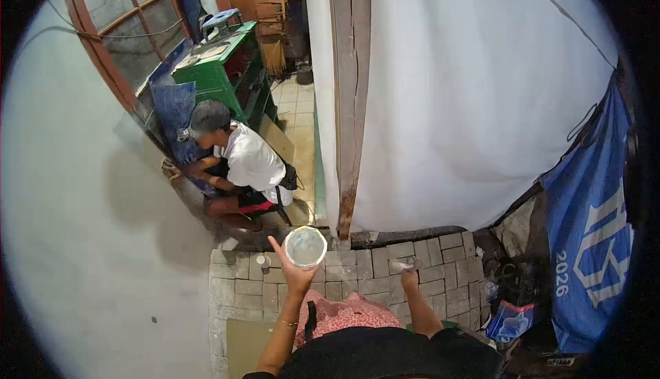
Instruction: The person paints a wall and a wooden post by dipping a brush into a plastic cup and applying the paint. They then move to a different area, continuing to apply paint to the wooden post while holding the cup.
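Note:
My left hand (299,277) supports a round white container (306,247) from below, with the thumb spread along its left side. The container's open top faces up, and pale, wet-looking material lies inside. Lower and to the right, my right hand (408,273) is small and partly blurred above the paving; its fingers appear closed round a whitish object (402,266) that I cannot make out clearly.
A co-worker (251,162) crouches by the doorway, hands against the wall's edge. Behind stands a green cabinet (206,76). A small white cup (262,261) rests on the grey pavers (364,286). A wooden post (350,104), white sheeting (474,104) and a blue banner (591,235) stand around.

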A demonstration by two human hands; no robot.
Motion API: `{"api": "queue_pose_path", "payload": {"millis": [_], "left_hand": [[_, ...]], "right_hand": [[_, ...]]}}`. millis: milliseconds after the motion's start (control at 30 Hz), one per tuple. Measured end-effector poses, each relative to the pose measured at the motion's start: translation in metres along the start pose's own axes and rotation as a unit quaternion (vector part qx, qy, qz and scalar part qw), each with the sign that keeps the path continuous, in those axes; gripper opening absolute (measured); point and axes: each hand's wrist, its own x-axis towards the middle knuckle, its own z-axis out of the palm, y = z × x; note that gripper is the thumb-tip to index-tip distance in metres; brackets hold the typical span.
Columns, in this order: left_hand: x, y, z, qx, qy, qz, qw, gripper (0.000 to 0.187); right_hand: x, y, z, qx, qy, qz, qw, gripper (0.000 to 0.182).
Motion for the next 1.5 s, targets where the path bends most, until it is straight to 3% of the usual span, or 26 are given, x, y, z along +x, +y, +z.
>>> {"api": "queue_pose_path", "payload": {"millis": [67,100,167,367,500,567,600,667,767,833,867,900,933,1033,1100,1167,1233,1300,1433,1500], "left_hand": [[-0.008,-0.001,0.005,-0.016,-0.003,0.003,1.0,0.129],[-0.01,-0.002,0.007,-0.032,-0.01,0.007,0.999,0.129],[-0.015,-0.01,0.003,-0.047,-0.022,-0.033,0.998,0.134],[-0.027,-0.014,-0.003,-0.02,-0.039,-0.038,0.998,0.134],[-0.03,-0.016,-0.007,0.024,-0.059,-0.002,0.998,0.13],[-0.028,-0.009,-0.007,0.053,-0.073,-0.015,0.996,0.134],[-0.027,-0.008,-0.006,0.054,-0.077,-0.015,0.995,0.134],[-0.028,-0.008,-0.002,-0.017,-0.055,-0.029,0.998,0.133],[-0.029,-0.008,0.0,-0.028,-0.063,-0.027,0.997,0.132],[-0.032,-0.01,-0.001,-0.003,-0.074,-0.018,0.997,0.133],[-0.032,-0.012,-0.002,0.02,-0.081,-0.01,0.996,0.133],[-0.031,-0.012,-0.002,0.022,-0.082,-0.012,0.996,0.133],[-0.032,-0.01,-0.003,0.035,-0.079,-0.004,0.996,0.133],[-0.036,-0.004,-0.008,0.052,-0.07,-0.025,0.996,0.134],[-0.039,-0.003,-0.015,0.089,-0.049,-0.018,0.995,0.134],[-0.047,-0.01,-0.024,0.072,-0.027,-0.022,0.997,0.134],[-0.051,-0.023,-0.039,0.167,-0.024,-0.034,0.985,0.135],[-0.046,-0.019,-0.044,0.18,-0.012,-0.028,0.983,0.135],[-0.045,-0.026,-0.06,0.244,-0.011,-0.066,0.967,0.135],[-0.04,-0.03,-0.059,0.246,-0.013,-0.024,0.969,0.135]], "right_hand": [[0.003,0.045,0.006,0.118,0.043,0.027,0.992,0.035],[-0.005,0.035,-0.002,0.117,0.042,0.025,0.992,0.035],[-0.034,-0.012,-0.033,0.282,-0.025,0.06,0.957,0.023],[-0.092,-0.167,-0.089,0.356,-0.102,-0.005,0.929,0.028],[-0.116,-0.233,-0.109,0.35,-0.108,-0.071,0.928,0.032],[-0.123,-0.26,-0.112,0.337,-0.076,-0.187,0.92,0.033],[-0.121,-0.27,-0.109,0.338,-0.074,-0.184,0.92,0.033],[-0.116,-0.289,-0.099,0.311,-0.006,-0.235,0.921,0.033],[-0.1,-0.331,-0.086,0.301,0.003,-0.236,0.924,0.037],[-0.085,-0.365,-0.068,0.289,0.064,-0.325,0.898,0.039],[-0.072,-0.378,-0.058,0.289,0.064,-0.323,0.899,0.039],[-0.058,-0.388,-0.047,0.219,0.111,-0.371,0.896,0.042],[-0.045,-0.389,-0.033,0.147,0.155,-0.415,0.885,0.045],[0.001,-0.351,0.026,0.091,0.132,-0.364,0.918,0.053],[0.017,-0.314,0.058,0.073,0.143,-0.379,0.911,0.055],[0.028,-0.274,0.079,0.028,0.067,-0.304,0.95,0.045],[0.055,-0.223,0.105,-0.058,-0.03,-0.206,0.976,0.041],[0.059,-0.198,0.098,-0.108,-0.046,-0.173,0.978,0.037],[0.044,-0.202,0.072,-0.063,-0.058,-0.164,0.983,0.032],[0.03,-0.209,0.056,0.038,-0.044,-0.183,0.981,0.03]]}}
